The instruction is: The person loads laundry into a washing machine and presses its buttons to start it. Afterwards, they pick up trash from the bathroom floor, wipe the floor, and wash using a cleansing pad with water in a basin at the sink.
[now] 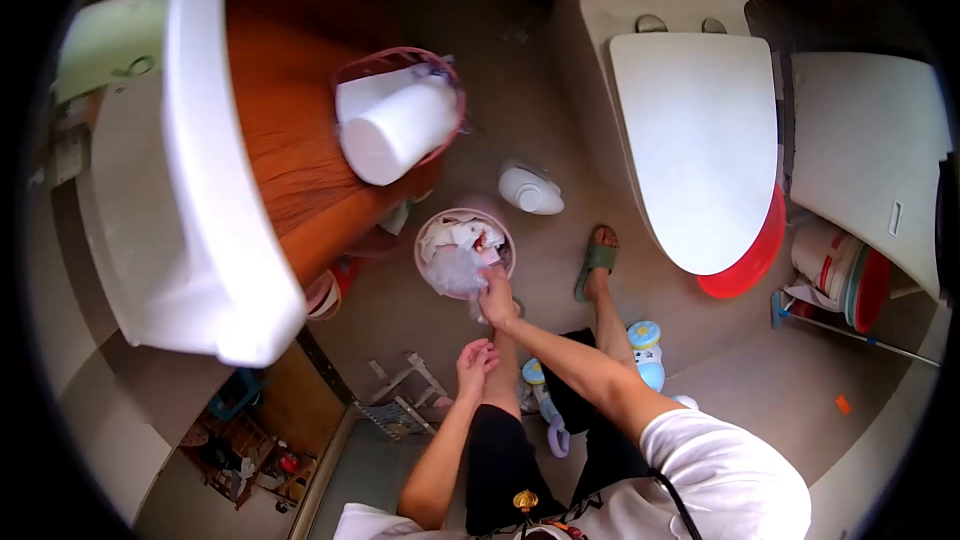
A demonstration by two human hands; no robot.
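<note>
A pink waste bin [511, 258] stands on the floor in front of me, filled with crumpled white paper [447, 233]. Over its near side lies a thin, see-through plastic bag [452, 270]. My right hand [497, 300] reaches to the near right of the rim, its fingers closed on an edge of this bag. Nearer to my body, my left hand [476, 368] hangs above my leg with loosely bent fingers and nothing in it. Just beyond the bin, a white bottle [530, 190] is on the floor.
A toilet with its white lid [700, 150] down is at the right, beside a red basin [745, 265]. On the left are a white sink [235, 280] and a wooden cabinet [290, 130]. A pink basket [462, 105] holds tissue rolls [400, 130]. Blue-and-white containers [648, 355] stand by my legs.
</note>
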